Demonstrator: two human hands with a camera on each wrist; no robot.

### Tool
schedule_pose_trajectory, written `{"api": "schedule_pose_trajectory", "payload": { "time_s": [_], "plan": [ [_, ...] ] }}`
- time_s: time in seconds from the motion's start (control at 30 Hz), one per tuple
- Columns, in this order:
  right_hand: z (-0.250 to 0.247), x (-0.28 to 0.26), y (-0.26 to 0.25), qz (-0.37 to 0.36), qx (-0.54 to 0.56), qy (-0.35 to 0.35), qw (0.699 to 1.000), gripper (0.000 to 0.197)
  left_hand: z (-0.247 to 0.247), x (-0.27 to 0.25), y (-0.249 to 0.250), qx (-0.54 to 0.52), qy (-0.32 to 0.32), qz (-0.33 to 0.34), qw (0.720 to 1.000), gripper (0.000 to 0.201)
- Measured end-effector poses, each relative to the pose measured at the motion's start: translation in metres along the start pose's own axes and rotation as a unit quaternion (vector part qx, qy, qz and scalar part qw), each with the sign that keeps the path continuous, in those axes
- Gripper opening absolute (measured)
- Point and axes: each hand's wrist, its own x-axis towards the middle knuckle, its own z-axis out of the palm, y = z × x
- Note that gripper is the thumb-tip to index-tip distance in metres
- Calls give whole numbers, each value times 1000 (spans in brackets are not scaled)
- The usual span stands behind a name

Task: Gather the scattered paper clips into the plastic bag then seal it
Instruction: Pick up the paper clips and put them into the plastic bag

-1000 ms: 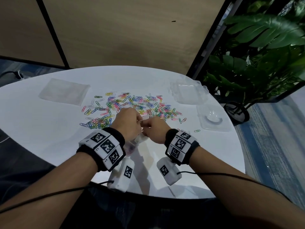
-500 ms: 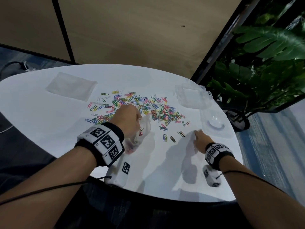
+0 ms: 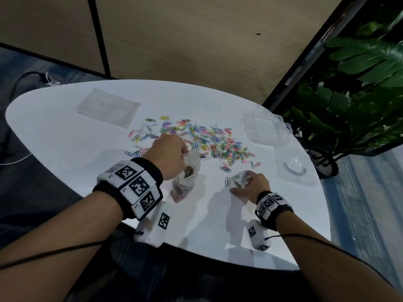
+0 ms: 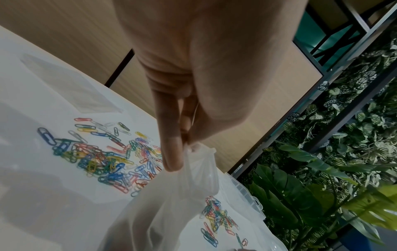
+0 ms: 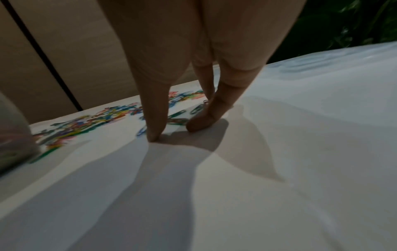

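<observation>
Many coloured paper clips (image 3: 207, 140) lie scattered across the middle of the white table (image 3: 65, 138). My left hand (image 3: 185, 152) pinches the rim of a clear plastic bag (image 3: 189, 171) between thumb and fingers (image 4: 171, 152) and holds it up just above the table. Several clips lie in the bag. My right hand (image 3: 241, 183) is down on the table at the right. Its thumb (image 5: 154, 129) and fingertips (image 5: 204, 122) touch the surface around a few loose clips (image 3: 234, 180). I see nothing gripped in it.
A flat spare plastic bag (image 3: 108, 107) lies at the back left. A clear plastic box (image 3: 263, 129) and a clear lid (image 3: 294, 168) sit at the right edge. Leafy plants (image 3: 359, 94) stand beyond that edge. The table's front edge is just under my wrists.
My right hand has left the bag's mouth and swung out to the right. It now rests its fingertips by the loose clips. The left hand still holds the bag.
</observation>
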Motion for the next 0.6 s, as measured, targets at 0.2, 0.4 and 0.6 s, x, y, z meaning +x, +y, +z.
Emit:
{"api": "schedule_pose_trajectory", "payload": {
  "time_s": [0.2, 0.4, 0.6],
  "plan": [
    [11, 20, -50, -18, 89, 42, 995, 75, 0, -1, -4, 2, 4, -1, 1000, 31],
    [11, 40, -75, -88, 11, 45, 995, 72, 0, 1, -2, 7, -1, 4, 1000, 31],
    [9, 40, -79, -160, -49, 99, 981, 24, 3, 1, 5, 16, -7, 12, 1000, 33]
  ]
}}
